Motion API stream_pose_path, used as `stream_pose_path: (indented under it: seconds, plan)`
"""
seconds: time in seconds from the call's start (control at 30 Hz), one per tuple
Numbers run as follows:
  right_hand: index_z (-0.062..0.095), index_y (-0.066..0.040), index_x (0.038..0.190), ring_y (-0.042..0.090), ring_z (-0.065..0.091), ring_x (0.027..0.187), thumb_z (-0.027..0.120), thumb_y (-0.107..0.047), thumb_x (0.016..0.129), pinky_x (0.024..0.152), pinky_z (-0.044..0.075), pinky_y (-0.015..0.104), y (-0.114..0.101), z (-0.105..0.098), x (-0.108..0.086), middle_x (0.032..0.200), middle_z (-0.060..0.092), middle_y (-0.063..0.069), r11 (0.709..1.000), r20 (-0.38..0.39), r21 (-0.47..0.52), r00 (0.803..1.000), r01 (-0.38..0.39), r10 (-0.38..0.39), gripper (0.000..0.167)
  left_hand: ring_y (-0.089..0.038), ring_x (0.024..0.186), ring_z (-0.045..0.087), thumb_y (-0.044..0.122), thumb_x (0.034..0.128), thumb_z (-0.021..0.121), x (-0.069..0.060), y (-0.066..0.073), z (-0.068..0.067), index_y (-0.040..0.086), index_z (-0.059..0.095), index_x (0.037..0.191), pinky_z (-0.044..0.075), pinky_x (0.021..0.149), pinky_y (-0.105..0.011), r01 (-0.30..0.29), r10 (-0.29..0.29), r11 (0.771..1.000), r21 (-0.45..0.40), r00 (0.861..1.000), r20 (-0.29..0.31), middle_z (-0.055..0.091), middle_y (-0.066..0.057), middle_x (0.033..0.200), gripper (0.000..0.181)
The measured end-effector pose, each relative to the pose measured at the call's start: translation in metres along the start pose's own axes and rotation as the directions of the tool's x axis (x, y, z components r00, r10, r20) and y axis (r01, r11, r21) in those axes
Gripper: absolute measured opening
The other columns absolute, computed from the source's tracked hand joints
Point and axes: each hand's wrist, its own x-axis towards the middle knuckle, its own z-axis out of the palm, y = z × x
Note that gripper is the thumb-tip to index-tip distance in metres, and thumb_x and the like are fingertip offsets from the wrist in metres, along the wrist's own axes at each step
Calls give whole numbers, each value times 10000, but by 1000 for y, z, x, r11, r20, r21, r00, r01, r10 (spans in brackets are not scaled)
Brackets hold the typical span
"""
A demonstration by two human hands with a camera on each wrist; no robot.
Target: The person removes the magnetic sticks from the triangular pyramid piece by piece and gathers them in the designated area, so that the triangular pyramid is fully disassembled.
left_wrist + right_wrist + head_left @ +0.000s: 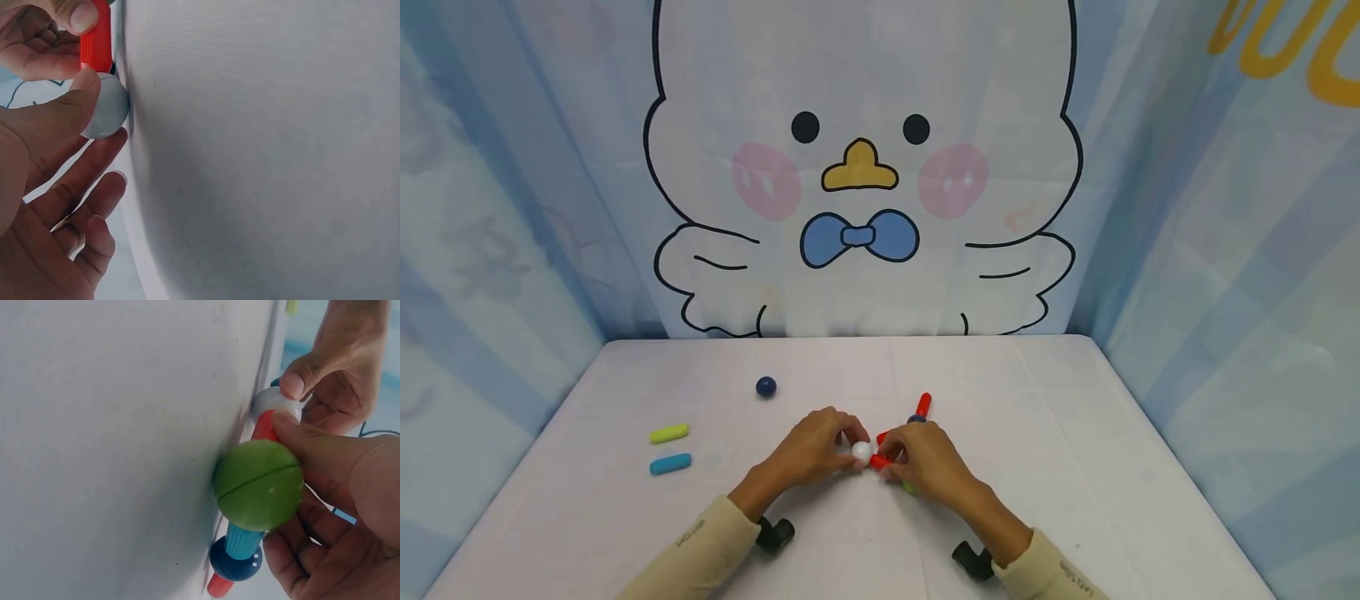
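Observation:
In the head view, my left hand [808,450] pinches a white ball [862,451] low at the tabletop, thumb on one side and fingertips on the other. My right hand [936,467] holds a short red rod [97,40] between thumb and fingers, its end against the white ball. In the right wrist view, a green ball [259,487] lies by the right thumb, at the red rod's other end. From it a light blue rod [242,542] leads to a dark blue ball [236,564] with another red rod [220,585]. My right hand partly hides this chain in the head view.
A loose dark blue ball [766,387] lies farther back on the white table [1037,433]. To the left are a yellow-green rod [668,433] and a blue rod [670,464]. Printed curtains [1240,292] hang around the table's back and sides.

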Motion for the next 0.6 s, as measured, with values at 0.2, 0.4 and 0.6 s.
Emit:
stream_pose_path:
  seconds: [0.2, 0.4, 0.6]
  plan:
    - [836, -133, 980, 86, 612, 790, 925, -112, 811, 714, 488, 235, 1, 1, -1, 862, 781, -70, 1000, -11, -7, 1000, -13, 13, 192, -146, 937, 590, 169, 873, 887, 1, -3, -1, 216, 778, 1136, 519, 830, -326, -2, 2, 1000, 23, 1000, -16, 704, 59, 1008, 288]
    - [834, -132, 1012, 54, 619, 778, 921, -125, 818, 720, 511, 222, 2, 1, -2, 935, 794, -49, 1000, -29, 2, 999, -30, 30, 213, -140, 944, 585, 156, 879, 879, -3, -4, -3, 202, 777, 1147, 528, 835, -328, -21, 23, 999, 43, 999, -33, 708, 52, 1033, 290]
    - [833, -122, 1024, 56, 642, 802, 923, -109, 812, 740, 528, 220, 2, 1, -2, 940, 802, -41, 999, -21, 18, 999, -40, 41, 231, -126, 933, 583, 145, 876, 881, -11, -6, -9, 206, 768, 1153, 524, 822, -297, 0, 4, 999, 54, 996, -88, 710, 76, 1040, 306]
